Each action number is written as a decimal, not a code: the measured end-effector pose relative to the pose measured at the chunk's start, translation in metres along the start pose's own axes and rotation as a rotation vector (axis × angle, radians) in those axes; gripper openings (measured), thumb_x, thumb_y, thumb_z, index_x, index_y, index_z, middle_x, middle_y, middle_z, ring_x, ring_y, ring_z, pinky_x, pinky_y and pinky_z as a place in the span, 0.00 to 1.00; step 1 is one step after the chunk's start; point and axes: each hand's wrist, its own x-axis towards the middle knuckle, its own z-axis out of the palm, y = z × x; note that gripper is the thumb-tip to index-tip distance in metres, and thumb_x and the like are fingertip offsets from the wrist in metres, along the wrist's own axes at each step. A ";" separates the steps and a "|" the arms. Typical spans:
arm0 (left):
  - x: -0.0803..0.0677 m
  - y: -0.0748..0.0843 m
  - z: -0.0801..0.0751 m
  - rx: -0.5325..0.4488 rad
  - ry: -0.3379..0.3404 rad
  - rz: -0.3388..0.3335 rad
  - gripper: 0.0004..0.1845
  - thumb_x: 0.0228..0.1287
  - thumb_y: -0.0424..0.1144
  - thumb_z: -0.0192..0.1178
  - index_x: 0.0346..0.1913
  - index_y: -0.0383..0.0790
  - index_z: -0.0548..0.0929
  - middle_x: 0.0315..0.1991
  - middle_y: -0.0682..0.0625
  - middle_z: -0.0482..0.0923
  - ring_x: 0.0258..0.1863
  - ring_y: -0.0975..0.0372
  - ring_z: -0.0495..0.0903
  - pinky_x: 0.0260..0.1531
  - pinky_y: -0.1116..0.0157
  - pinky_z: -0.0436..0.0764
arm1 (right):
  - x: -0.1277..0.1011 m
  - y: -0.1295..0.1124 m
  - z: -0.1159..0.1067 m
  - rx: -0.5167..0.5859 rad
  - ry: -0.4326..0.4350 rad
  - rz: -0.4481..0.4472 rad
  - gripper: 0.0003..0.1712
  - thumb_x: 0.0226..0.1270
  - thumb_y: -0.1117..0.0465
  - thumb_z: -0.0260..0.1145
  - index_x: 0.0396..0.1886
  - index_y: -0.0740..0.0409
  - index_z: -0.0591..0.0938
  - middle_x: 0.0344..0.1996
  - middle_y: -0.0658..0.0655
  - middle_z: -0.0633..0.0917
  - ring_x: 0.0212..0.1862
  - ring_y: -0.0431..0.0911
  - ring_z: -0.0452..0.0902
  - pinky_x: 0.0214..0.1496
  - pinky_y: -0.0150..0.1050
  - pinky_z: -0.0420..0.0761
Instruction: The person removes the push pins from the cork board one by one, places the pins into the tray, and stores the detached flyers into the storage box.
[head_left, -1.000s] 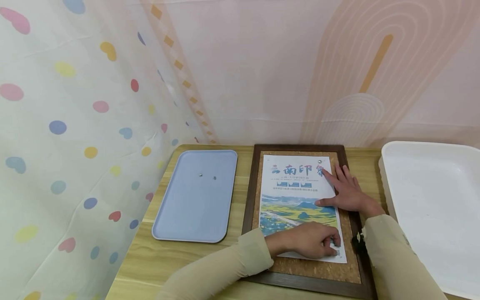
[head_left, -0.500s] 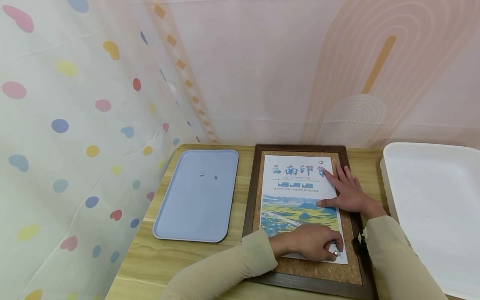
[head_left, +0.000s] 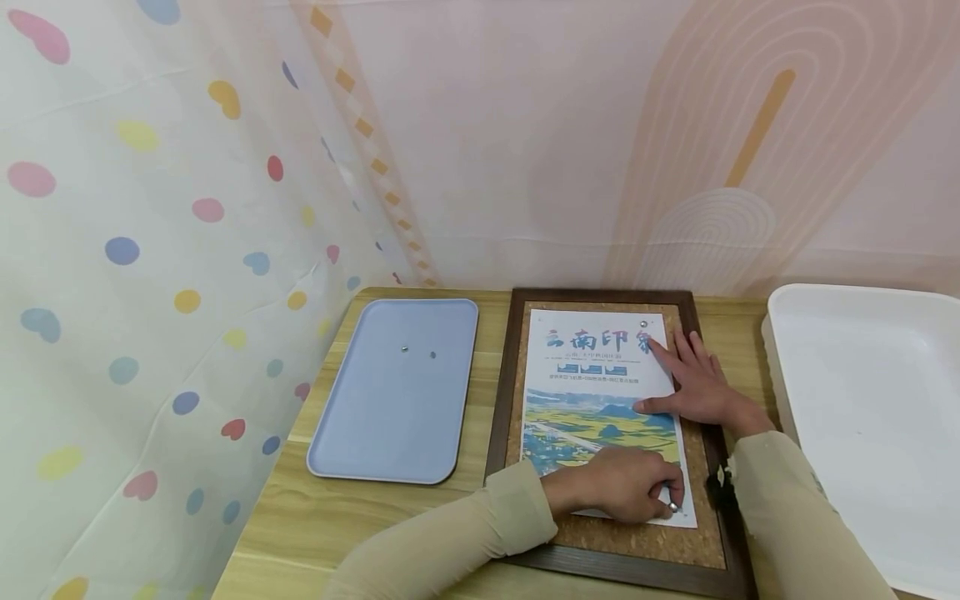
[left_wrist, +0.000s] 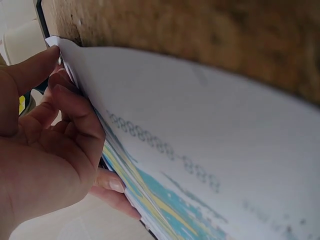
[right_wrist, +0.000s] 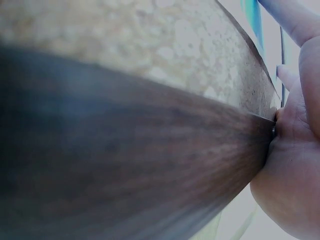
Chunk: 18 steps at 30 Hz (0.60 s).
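Blue tray (head_left: 390, 417) is seen on wooden table (head_left: 300, 517), left of the framed board, w/ two small metal pins (head_left: 403, 350) (head_left: 432, 355) lying apart on it, poss. thumbtacks. White bin (head_left: 862, 400) is set at far right. Dotted curtain (head_left: 135, 292) and pink backdrop (head_left: 562, 150) are hung behind.

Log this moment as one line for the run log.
left hand pinches pushpin at poster lower right corner | right hand flat on poster's right edge | cork board on table | two pins on blue tray
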 end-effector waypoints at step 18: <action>0.002 0.000 0.004 0.045 0.029 -0.005 0.03 0.73 0.46 0.57 0.43 0.57 0.81 0.30 0.64 0.74 0.25 0.75 0.72 0.23 0.76 0.69 | 0.001 0.001 0.000 -0.001 -0.002 0.006 0.66 0.53 0.35 0.73 0.80 0.56 0.47 0.76 0.73 0.33 0.75 0.68 0.18 0.68 0.72 0.28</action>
